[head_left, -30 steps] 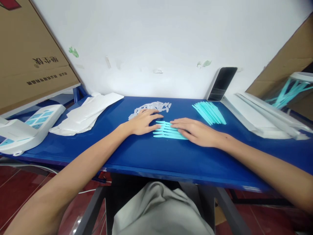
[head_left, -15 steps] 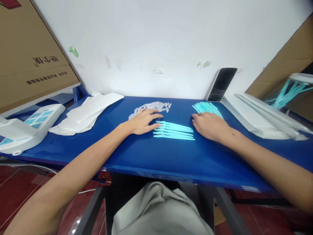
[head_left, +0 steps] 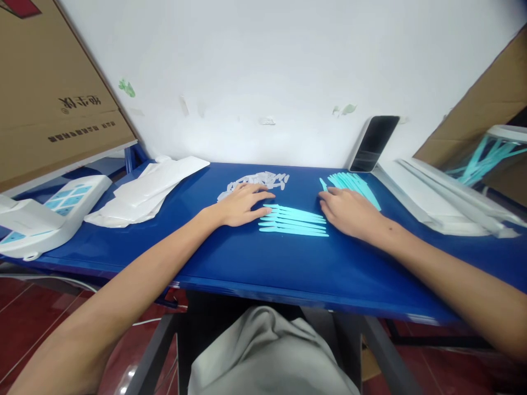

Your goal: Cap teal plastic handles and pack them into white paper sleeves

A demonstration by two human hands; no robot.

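Observation:
Several slim turquoise sticks (head_left: pixel 294 222), shaped like eyebrow razors, lie side by side in a row in the middle of the blue table. My left hand (head_left: pixel 245 204) rests with fingers spread; its thumb touches the row's left end, and its other fingers are by a heap of small whitish, see-through pieces (head_left: pixel 263 178). At the right, my right hand (head_left: pixel 348 211) has its fingers curled around a single turquoise stick (head_left: pixel 323 185), whose tip pokes out beyond the fingertips. Just behind that hand lies a fanned pile of the same sticks (head_left: pixel 354 185), partly covered by it.
A phone (head_left: pixel 374 144) leans on the white wall. White flat panels (head_left: pixel 436 200) and a clear container (head_left: pixel 489 159) of turquoise sticks are at the right. White paper bags (head_left: pixel 144 189), a white device with blue pads (head_left: pixel 61 208) and a cardboard box (head_left: pixel 61 93) stand left.
My right hand has shifted slightly left, and one turquoise stick now shows at its fingertips, apart from the pile. My left hand stays in place.

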